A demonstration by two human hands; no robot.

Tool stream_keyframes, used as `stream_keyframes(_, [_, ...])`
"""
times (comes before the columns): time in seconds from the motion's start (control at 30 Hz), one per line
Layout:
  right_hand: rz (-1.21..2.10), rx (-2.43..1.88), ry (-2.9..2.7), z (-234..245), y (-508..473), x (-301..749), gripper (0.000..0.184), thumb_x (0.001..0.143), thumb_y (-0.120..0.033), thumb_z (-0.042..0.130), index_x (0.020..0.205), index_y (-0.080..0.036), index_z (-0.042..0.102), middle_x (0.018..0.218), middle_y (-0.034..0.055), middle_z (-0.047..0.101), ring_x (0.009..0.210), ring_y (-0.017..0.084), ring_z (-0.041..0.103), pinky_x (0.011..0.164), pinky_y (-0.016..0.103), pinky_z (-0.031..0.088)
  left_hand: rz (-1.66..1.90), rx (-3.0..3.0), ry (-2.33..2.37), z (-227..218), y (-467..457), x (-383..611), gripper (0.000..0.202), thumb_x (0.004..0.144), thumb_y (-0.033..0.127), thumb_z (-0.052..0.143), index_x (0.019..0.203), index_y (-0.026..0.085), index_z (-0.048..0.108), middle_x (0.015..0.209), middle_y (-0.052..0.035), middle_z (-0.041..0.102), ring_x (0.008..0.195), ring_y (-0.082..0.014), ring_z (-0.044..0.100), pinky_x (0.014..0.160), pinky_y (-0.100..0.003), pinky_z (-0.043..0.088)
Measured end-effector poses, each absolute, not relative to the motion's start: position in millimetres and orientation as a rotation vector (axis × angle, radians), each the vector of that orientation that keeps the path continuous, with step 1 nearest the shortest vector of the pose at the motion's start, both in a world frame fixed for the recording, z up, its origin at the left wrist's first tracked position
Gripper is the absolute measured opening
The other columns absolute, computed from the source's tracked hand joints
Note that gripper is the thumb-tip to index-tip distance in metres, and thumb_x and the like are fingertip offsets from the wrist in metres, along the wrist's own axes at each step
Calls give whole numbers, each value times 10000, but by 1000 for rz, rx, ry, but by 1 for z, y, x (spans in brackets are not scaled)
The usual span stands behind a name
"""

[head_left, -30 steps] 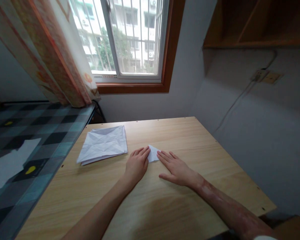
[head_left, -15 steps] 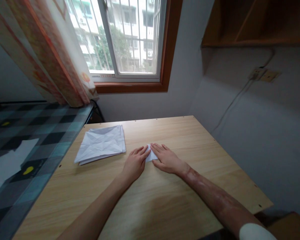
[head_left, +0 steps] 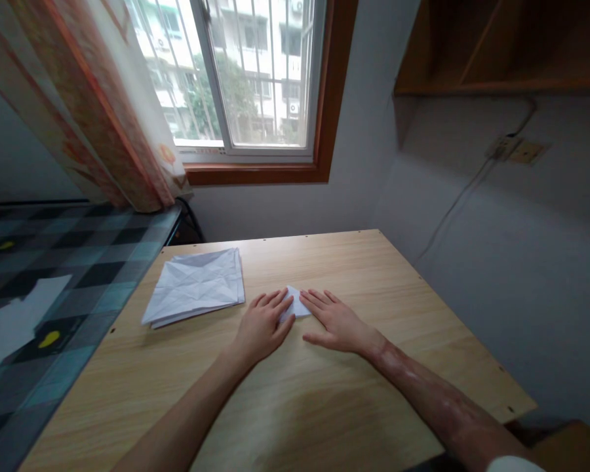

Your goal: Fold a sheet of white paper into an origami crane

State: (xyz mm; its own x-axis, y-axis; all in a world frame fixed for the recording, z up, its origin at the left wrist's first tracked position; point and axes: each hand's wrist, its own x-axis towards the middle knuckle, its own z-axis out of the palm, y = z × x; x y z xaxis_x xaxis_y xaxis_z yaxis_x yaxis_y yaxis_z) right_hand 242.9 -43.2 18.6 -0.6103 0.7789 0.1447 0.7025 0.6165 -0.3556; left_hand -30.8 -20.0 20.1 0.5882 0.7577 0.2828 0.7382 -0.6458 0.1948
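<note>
A small folded piece of white paper [head_left: 295, 304] lies on the light wooden table [head_left: 354, 406] between my two hands. My left hand [head_left: 265, 324] rests palm down over its left part, fingers outstretched and pressing on it. With fingers extended and thumb apart, my right hand [head_left: 338, 322] lies flat at the paper's right edge, fingertips touching it. Both hands hide parts of the paper. To the left of my left hand sits a stack of creased white paper sheets [head_left: 196, 285].
A bed with a checkered cover [head_left: 93, 242] adjoins the table's left side, with loose white paper [head_left: 24, 318] on it. Behind the table are a wall and a barred window [head_left: 260, 85]. A cable [head_left: 447, 216] hangs along the right wall, below a wooden shelf [head_left: 501, 85].
My right hand has slid slightly right and its thumb has spread, showing more of the paper. My left hand has shifted a little, thumb now lower. The view has tilted slightly.
</note>
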Motion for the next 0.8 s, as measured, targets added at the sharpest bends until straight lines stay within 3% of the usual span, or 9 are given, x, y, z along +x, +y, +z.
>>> stream_keyframes(0.07, [371, -1204, -2551, 17, -51, 250, 928, 1050, -618, 653, 1795, -268, 225, 1829, 93, 321, 1703, 310, 303, 1401, 554, 222, 532, 2759, 1288, 22, -21, -31, 573, 1061, 546, 622, 1541, 234, 660, 1667, -142, 584, 1504, -354, 590, 1276, -572, 417])
stream_keyframes(0.13, [363, -1211, -2545, 16, -56, 253, 888, 1065, -578, 642, 1793, -275, 234, 1828, 86, 326, 1699, 311, 312, 1394, 565, 242, 517, 2777, 1290, 25, -21, -31, 578, 1044, 571, 653, 1510, 230, 677, 1648, -148, 605, 1482, -360, 607, 1263, -564, 430])
stream_keyframes(0.3, [334, -1224, -2496, 15, -56, 252, 758, 1092, -474, 615, 1763, -260, 334, 1801, 100, 384, 1675, 311, 368, 1377, 594, 266, 438, 2900, 1219, 38, -12, -30, 412, 1078, 508, 636, 1379, 243, 729, 1523, -135, 703, 1353, -352, 670, 1199, -548, 467])
stream_keyframes(0.43, [317, -1198, -2443, 14, -54, 251, 693, 1082, -425, 638, 1722, -265, 426, 1768, 118, 446, 1645, 322, 423, 1358, 595, 298, 391, 2939, 1105, 48, -3, -27, 312, 1106, 444, 575, 1273, 249, 751, 1308, -130, 761, 1146, -320, 713, 1032, -490, 541])
stream_keyframes(0.57, [315, -1182, -2389, 10, -50, 252, 629, 1063, -387, 669, 1665, -291, 512, 1725, 117, 516, 1606, 308, 480, 1348, 587, 311, 212, 2993, 1081, 56, -2, -20, 241, 1045, 279, 588, 1207, 219, 756, 1200, -147, 742, 1028, -309, 722, 912, -453, 563])
stream_keyframes(0.67, [328, -1197, -2329, 7, -46, 251, 574, 1033, -359, 711, 1592, -311, 594, 1677, 112, 577, 1559, 305, 534, 1330, 600, 331, 74, 2977, 1169, 60, -7, -8, 233, 983, 257, 644, 1190, 200, 737, 1176, -152, 720, 1002, -323, 732, 811, -420, 569])
stream_keyframes(0.8, [384, -1209, -2155, 2, -40, 245, 475, 988, -348, 770, 1455, -290, 700, 1546, 110, 692, 1437, 306, 640, 1282, 576, 412, 66, 2816, 1408, 57, -13, 8, 177, 1028, 221, 585, 1148, 187, 709, 1126, -136, 718, 929, -286, 754, 727, -351, 538])
